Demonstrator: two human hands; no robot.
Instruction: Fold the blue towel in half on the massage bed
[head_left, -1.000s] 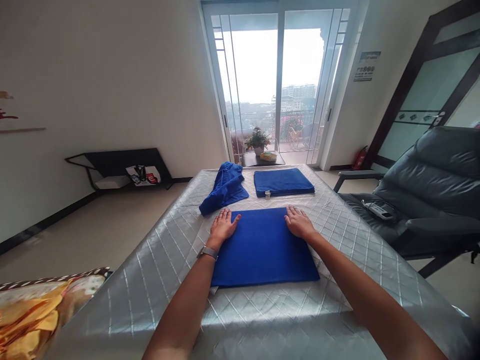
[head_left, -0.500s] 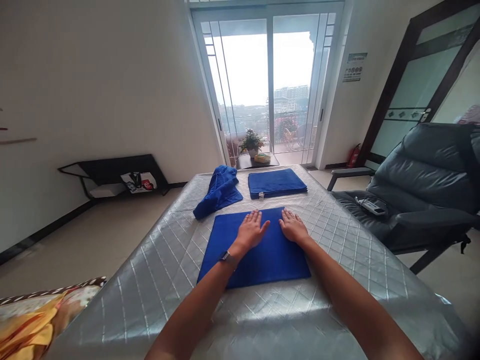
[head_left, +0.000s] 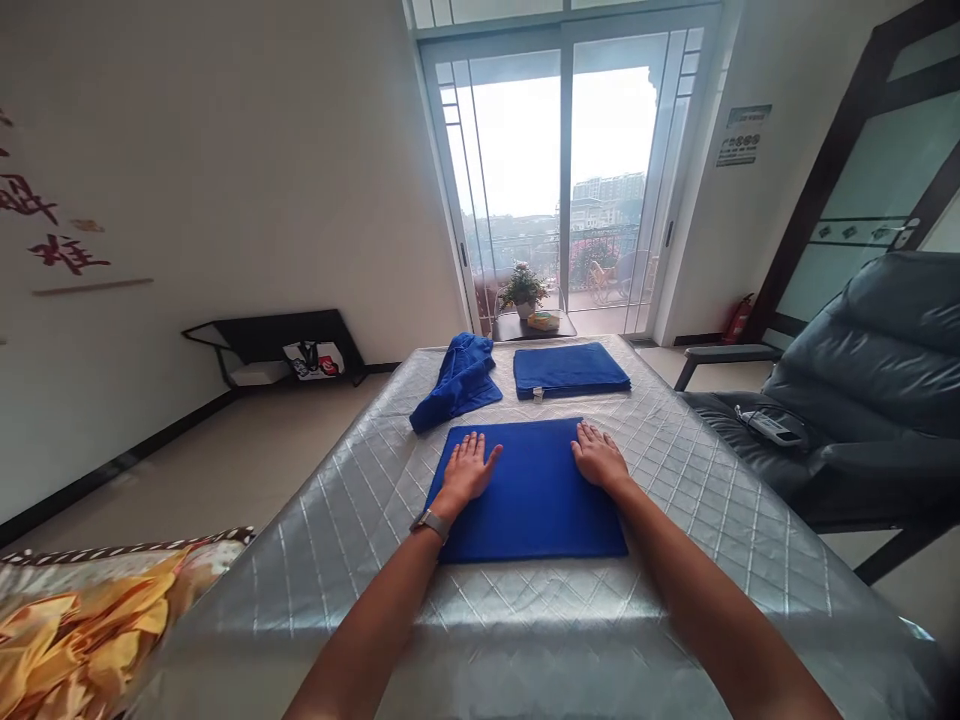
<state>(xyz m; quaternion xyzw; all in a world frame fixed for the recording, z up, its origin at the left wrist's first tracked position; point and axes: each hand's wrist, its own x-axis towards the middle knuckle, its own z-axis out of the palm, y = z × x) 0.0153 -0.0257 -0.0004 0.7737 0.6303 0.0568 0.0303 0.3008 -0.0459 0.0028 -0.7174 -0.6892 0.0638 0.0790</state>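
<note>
A folded blue towel (head_left: 536,500) lies flat on the silver quilted table cover (head_left: 540,600). My left hand (head_left: 466,472) rests on its left side, palm down with fingers stretched forward and the thumb apart. On the towel's right edge lies my right hand (head_left: 600,456), also flat, fingers pointing forward. Beyond them, a stack of folded blue towels (head_left: 571,368) with a white tag sits at the far right. To its left is a crumpled blue towel (head_left: 457,380) in a loose heap.
A dark recliner (head_left: 877,380) with a white remote-like device (head_left: 769,428) stands along the right side. Yellow cloth (head_left: 97,630) lies at the lower left. Past the table's far end, a small stand holds a potted plant (head_left: 523,288). A fire extinguisher (head_left: 738,320) is by the door.
My left hand has slid left across the towel, from near its middle to its left side. My right hand stays at the right edge. The view has turned slightly left.
</note>
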